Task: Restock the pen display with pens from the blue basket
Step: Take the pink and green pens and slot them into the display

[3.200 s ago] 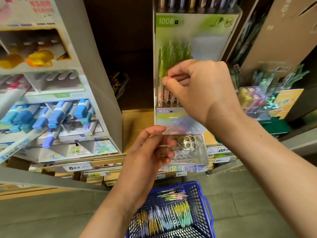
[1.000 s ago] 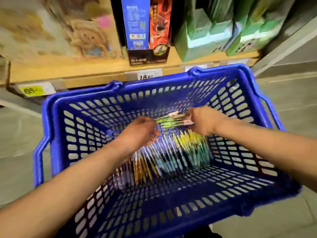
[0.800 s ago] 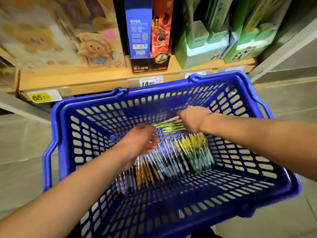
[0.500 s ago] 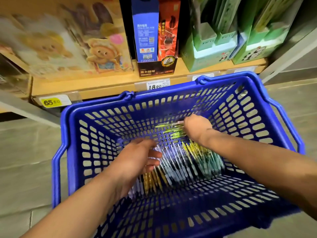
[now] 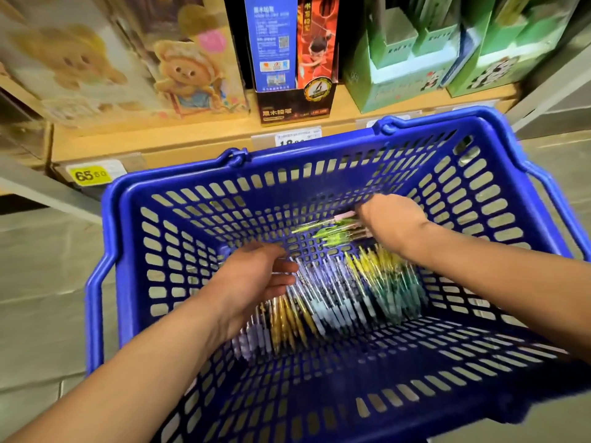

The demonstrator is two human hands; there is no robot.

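A blue basket [image 5: 204, 174] fills the head view, standing on the floor before a low shelf. Rows of pens [image 5: 339, 302] lie on its bottom: lilac, gold, pale blue, yellow and teal. At the far end lies a small bunch of green and pink pens [image 5: 329, 230]. My right hand [image 5: 391, 219] is inside the basket with its fingers closed around that bunch. My left hand [image 5: 256, 279] hovers palm down over the left rows, fingers loosely spread, holding nothing. The pen display is out of view.
A wooden shelf [image 5: 198, 139] runs behind the basket, carrying bear-print boxes [image 5: 179, 68], a blue and red pencil box [image 5: 292, 55] and green boxes [image 5: 415, 59]. Price tags [image 5: 91, 175] line its edge. Grey floor tiles lie left and right of the basket.
The view dropped from the pen display to the basket. Both hands went down into it. My right hand stays on the green and pink bunch while my left hand drew back toward me.
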